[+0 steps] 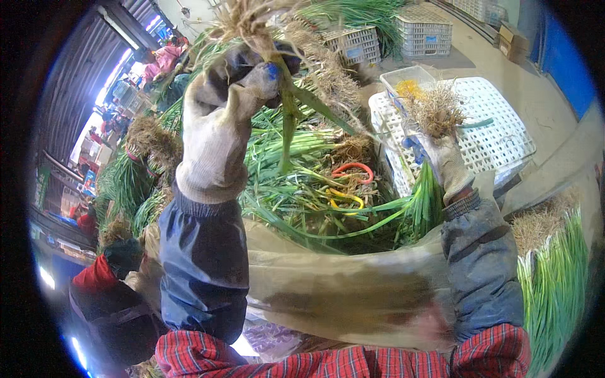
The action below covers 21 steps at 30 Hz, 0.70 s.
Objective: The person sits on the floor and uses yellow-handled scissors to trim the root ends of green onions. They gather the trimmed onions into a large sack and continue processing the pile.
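Note:
My left hand (231,104), in a soiled white and dark work glove, is raised at the upper left, its fingers closed around a rooted green onion stalk (289,104) with roots pointing up. At the right, my right hand (439,158), gloved too, is closed around a bunch of green onions (425,198); its root tuft rises above the fist and the leaves hang below. Between and beyond both hands lies a heap of green onions (293,146) with dry leaves. A red loop (353,171) and a yellow loop (347,201) rest on it.
White perforated crates (496,123) stand right, one bearing a clear plastic box (406,75) with yellow bands. More crates (425,35) stand beyond. Bundled onions (127,179) lie left, others (553,283) far right. A co-worker (108,302) is close at lower left.

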{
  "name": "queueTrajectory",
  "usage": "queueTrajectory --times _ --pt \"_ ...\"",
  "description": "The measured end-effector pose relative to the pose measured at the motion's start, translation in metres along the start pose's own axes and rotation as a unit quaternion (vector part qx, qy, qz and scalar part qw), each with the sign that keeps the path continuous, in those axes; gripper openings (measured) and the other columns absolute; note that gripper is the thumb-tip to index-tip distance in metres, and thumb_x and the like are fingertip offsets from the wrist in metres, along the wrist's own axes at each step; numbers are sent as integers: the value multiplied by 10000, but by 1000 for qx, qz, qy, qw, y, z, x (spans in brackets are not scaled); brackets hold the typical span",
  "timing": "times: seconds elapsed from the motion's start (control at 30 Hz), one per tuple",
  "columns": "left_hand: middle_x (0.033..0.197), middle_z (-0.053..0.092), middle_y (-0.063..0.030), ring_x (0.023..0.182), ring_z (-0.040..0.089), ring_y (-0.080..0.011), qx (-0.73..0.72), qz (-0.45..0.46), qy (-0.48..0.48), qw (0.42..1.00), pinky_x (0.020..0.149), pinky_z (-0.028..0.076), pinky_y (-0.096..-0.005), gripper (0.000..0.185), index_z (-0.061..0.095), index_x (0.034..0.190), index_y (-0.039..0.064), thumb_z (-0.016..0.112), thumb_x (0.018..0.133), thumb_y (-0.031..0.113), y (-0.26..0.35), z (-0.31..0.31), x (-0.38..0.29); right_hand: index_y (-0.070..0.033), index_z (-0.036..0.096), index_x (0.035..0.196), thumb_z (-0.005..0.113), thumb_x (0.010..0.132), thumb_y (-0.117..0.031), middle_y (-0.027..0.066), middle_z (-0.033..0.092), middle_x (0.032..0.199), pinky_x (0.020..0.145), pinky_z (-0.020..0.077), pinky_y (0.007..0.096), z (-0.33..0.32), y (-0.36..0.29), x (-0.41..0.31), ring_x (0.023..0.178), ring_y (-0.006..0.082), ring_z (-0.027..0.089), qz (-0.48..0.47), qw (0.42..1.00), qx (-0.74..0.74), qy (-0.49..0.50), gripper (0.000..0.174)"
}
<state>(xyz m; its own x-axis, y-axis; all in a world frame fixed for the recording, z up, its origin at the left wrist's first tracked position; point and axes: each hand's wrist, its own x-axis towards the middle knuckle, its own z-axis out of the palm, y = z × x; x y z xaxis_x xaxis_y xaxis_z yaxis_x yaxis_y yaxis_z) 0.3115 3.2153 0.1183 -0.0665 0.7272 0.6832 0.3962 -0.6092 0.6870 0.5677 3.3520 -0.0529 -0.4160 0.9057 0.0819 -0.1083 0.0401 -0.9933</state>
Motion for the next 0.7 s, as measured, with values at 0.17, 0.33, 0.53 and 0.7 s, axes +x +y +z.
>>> queueTrajectory --times 0.17,0.33,0.53,0.7 --pt "1008 585 -95 897 572 -182 -218 16 8 976 802 450 -320 314 499 1157 1 518 892 169 28 0 12 -105 304 1386 324 957 -307 61 311 1433 1082 218 394 -35 13 16 1300 241 307 -32 999 -30 -2 475" --pt "937 491 -82 875 497 -184 -323 25 -287 902 816 407 -332 310 485 1111 6 539 857 175 97 -28 41 -109 319 1376 319 967 -343 48 322 1411 1068 207 375 -35 34 27 1265 239 317 -45 971 -236 -17 471" --pt "1016 593 -93 801 553 -152 -456 -151 -84 873 657 454 -261 306 537 1107 20 568 870 212 -2 39 -8 -12 544 1137 432 951 -265 61 607 976 722 451 247 -19 14 8 797 136 547 33 992 71 -103 334" --pt "973 621 -64 747 573 -132 -488 -305 -26 817 656 474 -264 280 552 1097 42 601 863 188 -73 63 -57 -35 631 1043 532 905 -222 56 616 778 654 459 286 36 -1 -31 677 142 551 -95 969 -17 -227 253"
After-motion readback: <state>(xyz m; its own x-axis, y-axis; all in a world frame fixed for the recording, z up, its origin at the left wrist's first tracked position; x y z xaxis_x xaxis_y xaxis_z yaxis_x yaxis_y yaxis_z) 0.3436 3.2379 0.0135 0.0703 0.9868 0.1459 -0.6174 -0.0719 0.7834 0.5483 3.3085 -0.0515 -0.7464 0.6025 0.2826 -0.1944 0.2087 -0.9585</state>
